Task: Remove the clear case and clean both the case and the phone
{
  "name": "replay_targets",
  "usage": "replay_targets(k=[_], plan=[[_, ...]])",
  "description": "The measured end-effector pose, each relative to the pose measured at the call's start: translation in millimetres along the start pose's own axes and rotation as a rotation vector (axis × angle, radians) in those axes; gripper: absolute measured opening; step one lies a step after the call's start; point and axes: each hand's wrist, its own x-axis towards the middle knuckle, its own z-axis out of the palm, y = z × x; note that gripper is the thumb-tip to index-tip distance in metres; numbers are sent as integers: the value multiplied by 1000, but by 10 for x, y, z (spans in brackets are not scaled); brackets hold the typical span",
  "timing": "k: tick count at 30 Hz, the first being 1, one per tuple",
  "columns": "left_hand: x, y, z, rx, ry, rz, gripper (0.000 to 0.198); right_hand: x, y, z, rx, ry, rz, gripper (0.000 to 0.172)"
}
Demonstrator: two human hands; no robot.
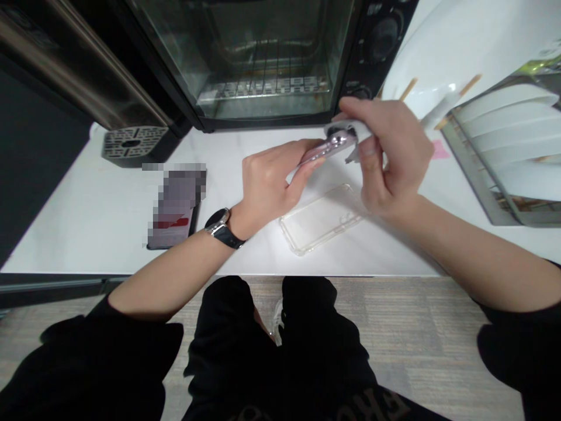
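Observation:
My left hand [274,178], with a watch [221,227] on its wrist, grips a light purple smartphone [322,151] held tilted above the table. The phone's camera end points to the right. Pinched in my right hand [392,152] is a white crumpled wipe or tissue [362,131], which touches the phone near its camera lenses. Part of the wipe is hidden by my fingers. Below the two hands a clear phone case [322,219] lies on the white table [249,257].
A second phone [173,207], its screen blurred, lies at the left. Behind stand a toaster oven [267,70] and a machine with a drip tray [134,143]. At the right are a rack [482,181] of white plates [512,134] and a pink note [439,149].

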Motion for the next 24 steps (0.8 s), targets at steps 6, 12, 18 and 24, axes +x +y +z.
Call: replay_targets(k=[6, 12, 18, 24], plan=[[-23, -12, -1, 77, -60, 33, 28, -4, 0, 42, -39, -1, -180, 50], [-39, -20, -9, 109, -57, 58, 27, -14, 46, 73, -86, 14, -226, 49], [-12, 18, -31, -17, 88, 42, 14, 5, 115, 32, -86, 97, -179, 49], [9, 14, -26, -7, 62, 14, 21, -7, 49, -2, -79, 72, -54, 48]])
